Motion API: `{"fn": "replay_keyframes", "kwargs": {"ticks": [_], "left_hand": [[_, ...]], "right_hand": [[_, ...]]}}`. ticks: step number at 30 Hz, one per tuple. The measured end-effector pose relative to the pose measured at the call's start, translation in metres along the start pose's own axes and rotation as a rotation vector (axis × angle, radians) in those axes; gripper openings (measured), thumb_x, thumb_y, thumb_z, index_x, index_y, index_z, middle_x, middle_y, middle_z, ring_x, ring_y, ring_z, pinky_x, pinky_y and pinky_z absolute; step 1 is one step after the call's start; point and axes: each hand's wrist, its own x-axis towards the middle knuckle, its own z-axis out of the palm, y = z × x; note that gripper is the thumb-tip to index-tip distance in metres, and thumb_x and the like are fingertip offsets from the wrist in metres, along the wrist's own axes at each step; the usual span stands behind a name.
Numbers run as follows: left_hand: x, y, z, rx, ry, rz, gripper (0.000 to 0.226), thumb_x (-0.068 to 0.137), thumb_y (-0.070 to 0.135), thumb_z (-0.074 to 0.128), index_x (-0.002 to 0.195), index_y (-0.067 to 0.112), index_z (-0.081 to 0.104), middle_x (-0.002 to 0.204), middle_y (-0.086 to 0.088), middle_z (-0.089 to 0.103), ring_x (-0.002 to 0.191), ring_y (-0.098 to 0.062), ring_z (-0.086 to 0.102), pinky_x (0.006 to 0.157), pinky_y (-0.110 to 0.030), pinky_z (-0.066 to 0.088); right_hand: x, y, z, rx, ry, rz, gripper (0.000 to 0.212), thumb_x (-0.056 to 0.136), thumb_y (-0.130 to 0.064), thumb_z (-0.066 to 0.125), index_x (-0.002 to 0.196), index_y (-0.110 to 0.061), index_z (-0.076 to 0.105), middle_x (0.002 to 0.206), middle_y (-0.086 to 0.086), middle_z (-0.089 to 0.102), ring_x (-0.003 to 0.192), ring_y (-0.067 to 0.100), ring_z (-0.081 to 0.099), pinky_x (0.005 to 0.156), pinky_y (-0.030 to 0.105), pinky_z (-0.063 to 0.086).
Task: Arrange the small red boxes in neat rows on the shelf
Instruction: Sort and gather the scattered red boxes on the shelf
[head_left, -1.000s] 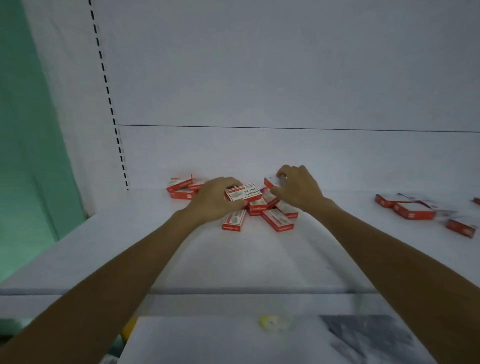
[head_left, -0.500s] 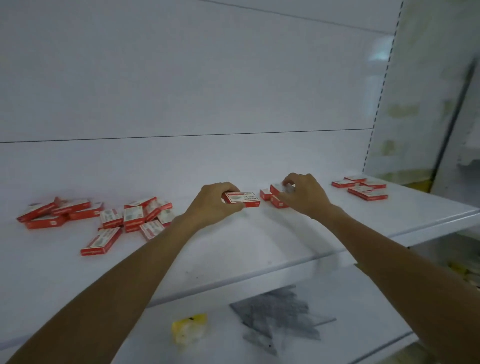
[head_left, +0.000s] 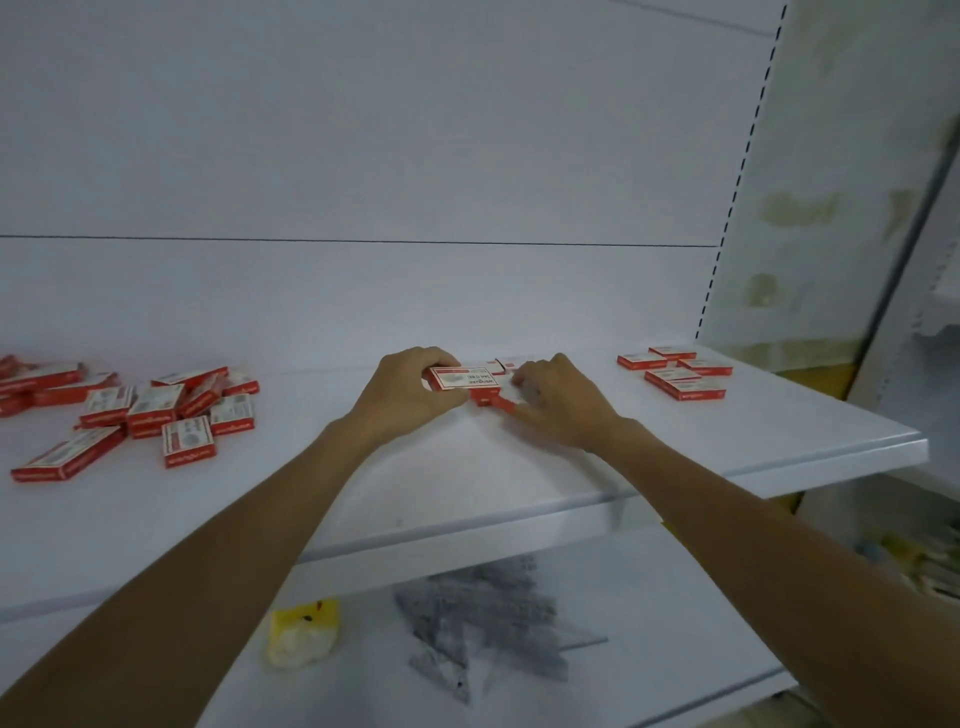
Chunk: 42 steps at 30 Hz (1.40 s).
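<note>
Red cardboard with a white printed label: one small box (head_left: 464, 378) is pinched in the left hand (head_left: 410, 387) at the middle of the white shelf (head_left: 467, 499), near the back wall. It is a flat rectangular carton, label up, with its long axis running left to right across the view. Whether it rests on the shelf or is held just above it cannot be told. The thumb holds its near side and the fingers curl over the far edge. Just to its right, a few more boxes (head_left: 492, 402) lie under the right hand (head_left: 558, 402), which is blurred. Its fingers reach down over them, but whether they grip or only press cannot be told. The two hands are close together, so setting the held box beside its neighbours looks like a short move to the right. Well apart on the left lies a loose heap (head_left: 171, 410) of the same boxes at mixed angles. On the right, a small group (head_left: 680, 375) near the shelf's end lies roughly lined up. Below, a lower shelf (head_left: 649, 675) carries a yellow packet (head_left: 304, 631) and a grey pile (head_left: 483, 618), both too blurred to name.
</note>
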Motion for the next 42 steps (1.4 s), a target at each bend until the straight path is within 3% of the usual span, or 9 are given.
{"fn": "replay_keyframes", "kwargs": {"ticks": [3, 7, 10, 15, 22, 27, 34, 42], "left_hand": [[0.003, -0.004, -0.002, 0.016, 0.021, -0.01, 0.025, 0.075, 0.024, 0.072, 0.099, 0.025, 0.064, 0.093, 0.011, 0.061, 0.076, 0.005, 0.054, 0.06, -0.003, 0.04], [0.012, -0.006, -0.001, 0.04, 0.019, -0.009, 0.029, 0.076, 0.026, 0.072, 0.103, 0.022, 0.064, 0.099, 0.008, 0.062, 0.08, -0.002, 0.055, 0.062, -0.006, 0.039], [0.025, -0.004, 0.002, 0.02, 0.044, 0.0, 0.03, 0.076, 0.024, 0.072, 0.104, 0.021, 0.064, 0.105, 0.003, 0.065, 0.085, -0.006, 0.056, 0.062, -0.006, 0.038], [0.041, 0.011, 0.025, 0.002, 0.001, 0.02, 0.03, 0.077, 0.026, 0.071, 0.107, 0.024, 0.063, 0.104, 0.006, 0.061, 0.086, -0.006, 0.054, 0.062, -0.007, 0.038], [0.075, 0.067, 0.092, 0.019, -0.054, 0.078, 0.033, 0.079, 0.029, 0.068, 0.111, 0.024, 0.061, 0.099, 0.006, 0.054, 0.089, -0.01, 0.052, 0.066, -0.011, 0.037], [0.105, 0.131, 0.165, -0.008, -0.108, 0.133, 0.031, 0.081, 0.027, 0.066, 0.11, 0.02, 0.061, 0.105, -0.003, 0.06, 0.091, -0.014, 0.053, 0.08, -0.023, 0.039], [0.134, 0.212, 0.275, -0.023, -0.17, 0.15, 0.033, 0.084, 0.028, 0.062, 0.115, 0.018, 0.059, 0.113, -0.007, 0.059, 0.098, -0.018, 0.053, 0.082, -0.026, 0.039], [0.156, 0.251, 0.341, 0.032, -0.163, 0.158, 0.036, 0.085, 0.03, 0.062, 0.118, 0.018, 0.059, 0.114, -0.008, 0.06, 0.092, -0.015, 0.051, 0.077, -0.025, 0.036]], "right_hand": [[0.008, 0.0, 0.006, 0.021, -0.039, 0.001, 0.049, 0.08, -0.057, 0.056, 0.109, -0.018, 0.059, 0.105, 0.004, 0.062, 0.103, 0.021, 0.052, 0.081, 0.029, 0.042], [0.01, -0.004, 0.009, 0.106, -0.072, -0.011, 0.044, 0.076, -0.056, 0.059, 0.099, -0.019, 0.063, 0.096, 0.001, 0.065, 0.089, 0.021, 0.059, 0.078, 0.03, 0.047], [0.012, 0.001, 0.005, 0.101, -0.063, -0.028, 0.035, 0.077, -0.045, 0.062, 0.102, -0.02, 0.065, 0.104, 0.003, 0.063, 0.096, 0.021, 0.057, 0.075, 0.027, 0.04], [0.005, 0.033, -0.007, -0.066, 0.118, -0.006, 0.035, 0.088, -0.034, 0.052, 0.117, -0.015, 0.058, 0.118, 0.006, 0.061, 0.109, 0.021, 0.051, 0.086, 0.032, 0.04], [-0.024, 0.123, -0.046, -0.072, 0.175, 0.115, 0.032, 0.088, -0.027, 0.053, 0.117, -0.012, 0.058, 0.113, 0.005, 0.063, 0.105, 0.021, 0.054, 0.086, 0.033, 0.043], [-0.047, 0.212, -0.085, -0.093, 0.174, 0.178, 0.028, 0.088, -0.023, 0.053, 0.112, -0.011, 0.059, 0.108, 0.007, 0.065, 0.099, 0.023, 0.057, 0.081, 0.03, 0.045], [-0.083, 0.332, -0.133, -0.092, 0.183, 0.302, 0.031, 0.086, -0.02, 0.051, 0.116, -0.012, 0.058, 0.111, 0.004, 0.064, 0.098, 0.021, 0.058, 0.074, 0.026, 0.043], [-0.104, 0.401, -0.155, -0.075, 0.175, 0.279, 0.029, 0.087, -0.017, 0.05, 0.115, -0.012, 0.057, 0.109, 0.005, 0.064, 0.096, 0.021, 0.058, 0.078, 0.03, 0.047]]}}
